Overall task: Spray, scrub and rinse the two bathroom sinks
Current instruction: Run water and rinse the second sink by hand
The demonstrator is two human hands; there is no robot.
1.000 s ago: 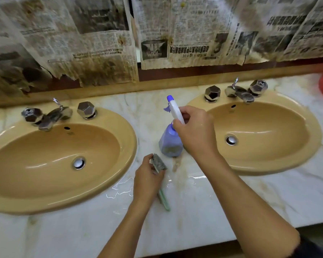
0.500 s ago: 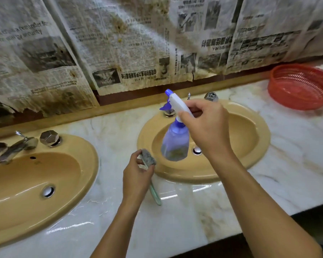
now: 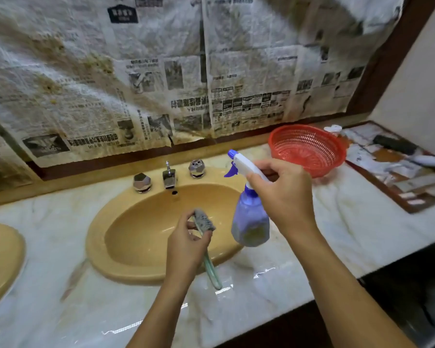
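The sink [image 3: 146,237] is an oval tan basin sunk in the marble worktop [image 3: 337,237], its bowl smooth and glossy with pale glints. At its 12 o'clock rim stand a chrome tap [image 3: 169,177] and two faceted chrome knobs, one [image 3: 142,182] at 11 o'clock and one [image 3: 197,168] at 1 o'clock; a small overflow hole sits just below the tap. A second tan sink [image 3: 0,257] shows only as a slice at the 9 o'clock edge of the view.

The left hand [image 3: 186,249] hovers over the sink's 4 o'clock side, fingers curled round a brush [image 3: 204,221] whose grey bristled head points up toward 12 and whose pale green handle runs down toward 5 o'clock, past the rim. The right hand [image 3: 284,197] is at 3 o'clock of the sink, above its right rim, gripping the neck of a spray bottle [image 3: 249,222]. The bottle has a translucent blue body with a little yellowish liquid at the bottom and a white head whose blue nozzle aims toward 10 o'clock. The bottle hangs just beside the brush head, apart from it.

At 1 o'clock of the right hand a red mesh basket [image 3: 309,149] rests on the worktop. Stained newspaper [image 3: 161,71] covers the wall behind.
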